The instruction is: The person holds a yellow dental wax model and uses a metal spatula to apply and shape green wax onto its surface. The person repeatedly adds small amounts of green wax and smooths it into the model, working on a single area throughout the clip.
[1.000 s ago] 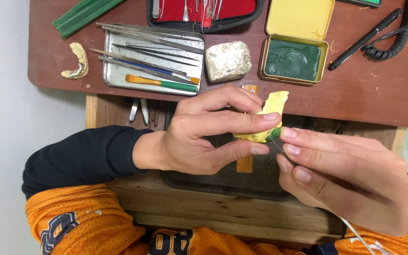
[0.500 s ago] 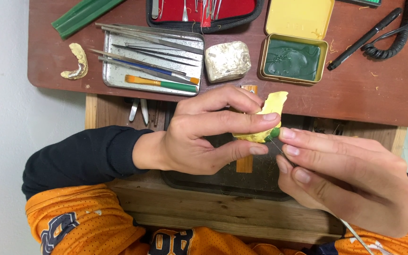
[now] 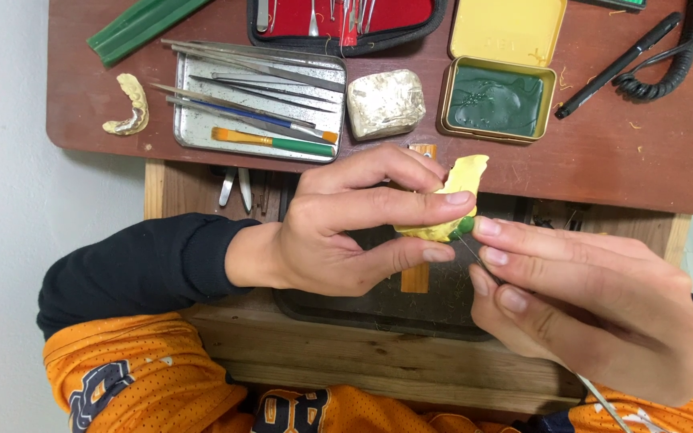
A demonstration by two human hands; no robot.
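A yellow mould (image 3: 455, 200) with a dab of green wax (image 3: 464, 225) at its edge was gripped between the thumb and fingers of the left hand (image 3: 346, 220), above a dark tray (image 3: 378, 305) at the bench front. A thin metal tool (image 3: 475, 252) was pinched in the closed right hand (image 3: 579, 305), its tip set against the wax. Behind them, a metal tray of instruments (image 3: 194, 132), a whitish block (image 3: 385, 103) and an open tin of green wax (image 3: 495, 100) were laid on the brown board (image 3: 603, 160).

Black long sleeves (image 3: 146, 269) under an orange mesh jersey (image 3: 146, 377) with dark lettering outlined in white, few pale specks on it. Bare left hand (image 3: 346, 228), bare right hand (image 3: 587, 309), no gloves or rings.
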